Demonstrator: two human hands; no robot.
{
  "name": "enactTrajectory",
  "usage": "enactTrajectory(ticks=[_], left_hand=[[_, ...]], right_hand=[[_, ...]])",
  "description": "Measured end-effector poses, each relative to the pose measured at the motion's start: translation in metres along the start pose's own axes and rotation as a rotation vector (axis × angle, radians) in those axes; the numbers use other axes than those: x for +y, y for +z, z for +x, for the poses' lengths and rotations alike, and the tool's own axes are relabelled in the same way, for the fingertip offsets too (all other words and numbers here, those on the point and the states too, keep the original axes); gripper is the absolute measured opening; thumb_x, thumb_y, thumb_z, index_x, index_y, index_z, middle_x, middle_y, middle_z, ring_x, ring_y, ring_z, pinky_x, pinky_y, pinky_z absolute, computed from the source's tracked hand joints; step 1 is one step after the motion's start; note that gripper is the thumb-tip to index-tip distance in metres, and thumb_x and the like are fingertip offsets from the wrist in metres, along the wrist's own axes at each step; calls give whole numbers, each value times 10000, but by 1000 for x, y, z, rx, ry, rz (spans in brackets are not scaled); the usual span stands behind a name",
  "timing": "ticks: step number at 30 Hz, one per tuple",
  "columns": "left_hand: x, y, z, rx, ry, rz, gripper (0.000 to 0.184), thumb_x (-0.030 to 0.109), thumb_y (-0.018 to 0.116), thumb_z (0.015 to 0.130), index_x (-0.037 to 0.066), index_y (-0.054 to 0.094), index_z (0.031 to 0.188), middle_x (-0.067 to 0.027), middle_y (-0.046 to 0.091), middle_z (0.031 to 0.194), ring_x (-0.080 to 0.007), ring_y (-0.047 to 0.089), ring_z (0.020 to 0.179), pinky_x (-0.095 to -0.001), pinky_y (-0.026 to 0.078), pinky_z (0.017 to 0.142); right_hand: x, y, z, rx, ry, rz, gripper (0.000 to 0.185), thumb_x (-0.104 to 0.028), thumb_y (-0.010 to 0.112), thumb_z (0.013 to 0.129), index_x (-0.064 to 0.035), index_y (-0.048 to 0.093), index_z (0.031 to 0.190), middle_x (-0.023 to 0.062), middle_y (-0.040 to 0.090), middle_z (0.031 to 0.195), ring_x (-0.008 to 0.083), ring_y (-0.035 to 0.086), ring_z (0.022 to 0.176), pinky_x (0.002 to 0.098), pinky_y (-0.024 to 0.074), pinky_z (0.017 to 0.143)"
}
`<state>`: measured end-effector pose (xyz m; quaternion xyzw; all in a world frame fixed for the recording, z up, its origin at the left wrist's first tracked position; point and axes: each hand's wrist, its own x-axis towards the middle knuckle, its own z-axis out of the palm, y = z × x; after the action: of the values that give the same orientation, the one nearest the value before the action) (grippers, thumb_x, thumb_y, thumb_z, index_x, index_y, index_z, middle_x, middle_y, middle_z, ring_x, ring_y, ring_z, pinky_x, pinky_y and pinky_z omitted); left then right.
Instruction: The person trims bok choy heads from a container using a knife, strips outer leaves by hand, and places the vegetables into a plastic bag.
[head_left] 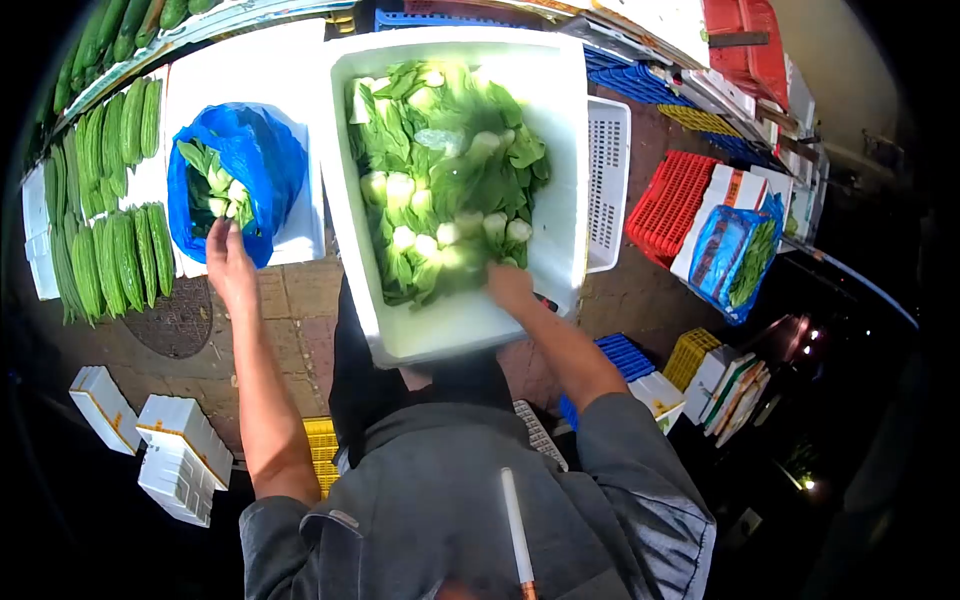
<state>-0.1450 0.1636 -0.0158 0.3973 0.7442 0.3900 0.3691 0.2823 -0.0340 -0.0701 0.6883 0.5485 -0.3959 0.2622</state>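
Note:
My left hand (231, 264) is at the mouth of a blue plastic bag (265, 150); its fingers are pinched at the pale stalk ends of the bok choy (214, 182) inside. A white foam box (455, 335) stands in front of me, holding rows of bok choy (425, 195) with pale bases and green leaves. My right hand (511, 287) reaches over the box's near right part, against the lower leaves. Its fingers are blurred and partly hidden by the greens. A small dark and red object (546, 302) shows beside the right wrist; its kind is unclear.
Long green gourds (125, 255) lie in rows at left. A white perforated basket (606, 185) stands right of the box. Farther right are a red crate (672, 205) and a blue bag of greens (735, 260). White foam boxes (180, 450) sit on the floor at lower left.

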Motion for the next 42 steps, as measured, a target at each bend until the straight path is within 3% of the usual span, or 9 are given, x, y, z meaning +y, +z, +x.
enactTrajectory(ticks=[3,8,12,18,26,30,37,39,42], left_hand=[[25,-12,-38,52,21,-61,390,217,618,991,-56,600,1269,-125,668,1202,-188,608,1100,-317,436,1007],[33,5,-130,-336,-41,-65,284,214,650,975,0,676,1160,-71,709,1047,-151,639,965,-312,490,919],[41,74,-203,-713,-397,-52,262,272,647,980,33,696,1074,-57,715,994,-130,636,936,-297,496,879],[54,156,-247,-984,-837,-607,431,360,620,997,72,537,1307,-22,670,1147,-113,635,864,-283,525,748],[75,155,-245,-940,-375,-677,407,203,589,1011,27,475,1361,-80,636,1221,-179,614,1078,-341,514,922],[108,147,-249,-818,-189,-542,425,149,629,973,43,511,1367,-46,611,1285,-158,556,1180,-315,396,1067],[161,127,-242,-906,-31,-436,533,124,758,855,-25,520,1309,-68,649,1193,-148,595,1088,-300,452,984],[181,117,-240,-930,59,-307,578,146,802,811,-27,522,1286,-80,649,1183,-156,599,1081,-310,462,977],[187,115,-244,-886,120,-234,602,140,862,746,16,526,1230,-41,634,1077,-141,596,994,-289,493,869]], right_hand=[[18,24,10,51,36,-20,291,-260,535,898,-39,660,1040,193,719,945,367,701,905,509,541,757],[25,-1,-4,131,85,156,257,-253,548,902,-55,671,1010,201,704,911,400,681,859,513,529,725],[5,-69,-85,391,-86,372,229,-233,612,894,-49,660,1021,215,673,871,404,665,817,474,517,685],[-22,-83,-174,739,-450,696,225,-127,701,857,-29,644,1052,182,652,906,370,653,763,395,518,658],[-22,-78,-202,709,-639,688,234,-43,708,839,-8,656,1065,172,679,917,318,676,770,346,532,685],[-18,-74,-212,568,-568,855,216,-49,702,876,-2,654,1081,157,686,924,241,676,775,319,527,699],[15,-62,-217,492,-622,1139,465,-149,749,858,20,596,1263,156,695,1083,144,627,883,308,508,817],[44,-72,-223,299,-421,1230,382,-65,653,886,26,592,1252,145,678,1082,173,629,901,315,516,800],[75,-81,-211,425,-463,991,364,-102,564,958,52,557,1288,213,630,1185,258,644,993,360,528,835]])
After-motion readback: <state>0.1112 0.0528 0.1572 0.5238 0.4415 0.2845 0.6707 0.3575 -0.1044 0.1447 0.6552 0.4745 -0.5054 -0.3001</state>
